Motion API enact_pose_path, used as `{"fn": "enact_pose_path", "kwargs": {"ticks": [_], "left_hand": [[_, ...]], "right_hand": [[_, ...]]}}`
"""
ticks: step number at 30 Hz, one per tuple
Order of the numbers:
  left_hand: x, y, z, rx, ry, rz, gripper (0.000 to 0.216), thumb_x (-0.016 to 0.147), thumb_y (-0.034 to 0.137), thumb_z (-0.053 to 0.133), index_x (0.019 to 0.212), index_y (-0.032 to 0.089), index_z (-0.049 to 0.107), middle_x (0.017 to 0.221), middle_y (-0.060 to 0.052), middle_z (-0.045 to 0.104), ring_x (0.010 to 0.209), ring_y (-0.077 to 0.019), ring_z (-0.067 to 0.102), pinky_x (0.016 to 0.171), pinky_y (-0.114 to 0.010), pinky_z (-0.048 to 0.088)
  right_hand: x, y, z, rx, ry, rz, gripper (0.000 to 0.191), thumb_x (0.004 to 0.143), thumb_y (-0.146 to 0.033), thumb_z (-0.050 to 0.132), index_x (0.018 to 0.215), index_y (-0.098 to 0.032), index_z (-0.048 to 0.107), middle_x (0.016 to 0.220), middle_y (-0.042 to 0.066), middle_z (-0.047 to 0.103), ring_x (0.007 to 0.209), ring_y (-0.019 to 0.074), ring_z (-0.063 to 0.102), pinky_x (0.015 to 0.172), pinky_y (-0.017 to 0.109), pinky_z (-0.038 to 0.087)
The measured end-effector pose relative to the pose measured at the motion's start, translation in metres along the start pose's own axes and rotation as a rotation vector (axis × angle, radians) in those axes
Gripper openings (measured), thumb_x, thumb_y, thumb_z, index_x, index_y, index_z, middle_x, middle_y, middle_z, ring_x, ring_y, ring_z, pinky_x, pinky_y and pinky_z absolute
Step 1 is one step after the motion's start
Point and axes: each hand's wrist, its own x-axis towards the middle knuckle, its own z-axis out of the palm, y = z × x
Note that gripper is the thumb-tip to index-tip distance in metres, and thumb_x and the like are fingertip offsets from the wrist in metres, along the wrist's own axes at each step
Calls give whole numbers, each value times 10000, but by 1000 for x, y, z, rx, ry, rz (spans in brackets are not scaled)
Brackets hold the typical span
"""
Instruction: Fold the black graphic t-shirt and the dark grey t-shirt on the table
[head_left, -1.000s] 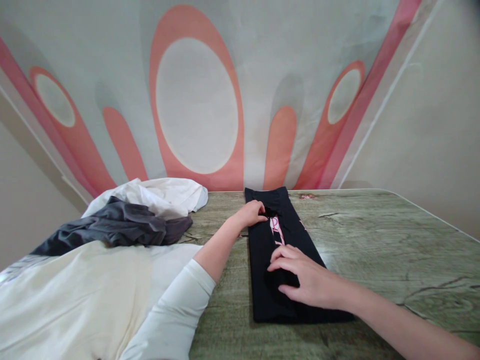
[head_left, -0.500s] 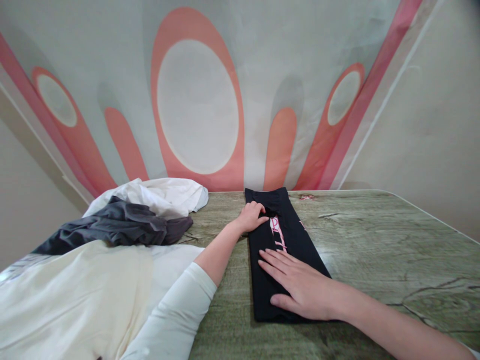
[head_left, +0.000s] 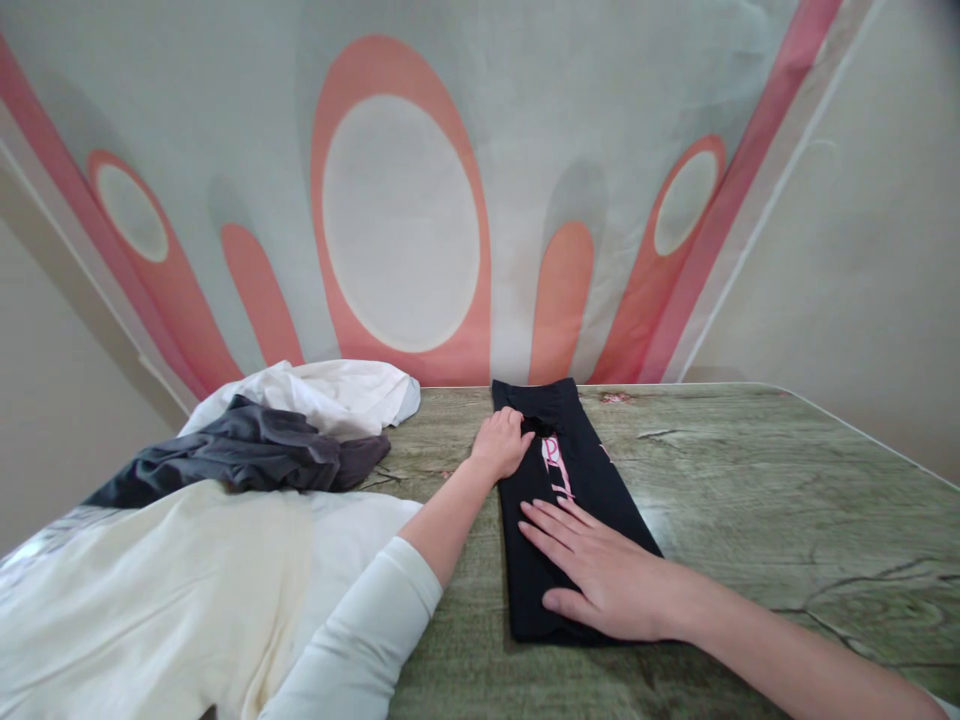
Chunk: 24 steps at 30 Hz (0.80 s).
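Note:
A black garment (head_left: 536, 580) with pink and white lettering lies folded in a long, narrow strip in front of me. Its kind cannot be told from the folds. Near its far end, my left hand (head_left: 501, 443) is at the left edge, fingers curled and thumb closed on the cloth beside a small dark bunched gap. My right hand (head_left: 600, 572) rests flat on the nearer half, fingers stretched out and thumb apart, covering part of the print.
At left lie a heaped dark grey garment (head_left: 255, 450), a white cloth (head_left: 322, 390) behind it and a cream cloth (head_left: 187, 590) in front. They sit on a wood-grain table (head_left: 765, 500). A wall with a pink and white pattern (head_left: 405, 220) rises behind its far edge.
My left hand has shifted slightly at the garment's left edge, its back turned a little more toward me. The right hand stays flat in place. The view has tilted slightly.

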Motion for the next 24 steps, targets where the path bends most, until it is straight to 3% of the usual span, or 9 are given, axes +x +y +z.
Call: {"fn": "enact_pose_path", "kwargs": {"ticks": [5,10,14,21,24], "left_hand": [[-3,2,0,1,-58,13,336,939,325,254,1105,137,479,1127,-125,501,1009,-191,527,839,-296,405],[-19,8,3,21,-79,20,455,927,378,262,1277,111,381,1354,-148,371,1262,-229,316,1015,-369,259],[-36,13,1,53,-95,7,510,920,434,216,1347,169,307,1425,-109,272,1310,-247,220,1046,-466,159],[-58,18,-12,52,-132,48,501,922,430,198,1364,207,281,1449,-79,215,1323,-235,184,1045,-458,162],[-61,19,-15,46,-162,44,494,922,432,212,1371,234,261,1454,-63,205,1329,-229,168,1043,-456,170]], "right_hand": [[0,0,0,0,-3,-1,679,860,-551,345,1406,-188,166,1471,89,83,1344,235,67,1094,434,19],[-1,1,1,15,4,-8,683,854,-554,354,1405,-195,171,1471,85,94,1344,237,72,1093,437,14],[0,4,3,11,2,-12,686,854,-556,348,1406,-190,170,1472,87,91,1344,234,67,1090,444,-3],[0,5,7,1,6,-12,706,845,-560,359,1403,-161,193,1468,106,130,1343,244,73,1085,468,18],[-1,2,1,29,70,-37,665,825,-529,435,1367,-165,307,1441,118,238,1326,257,164,1083,473,73]]}}
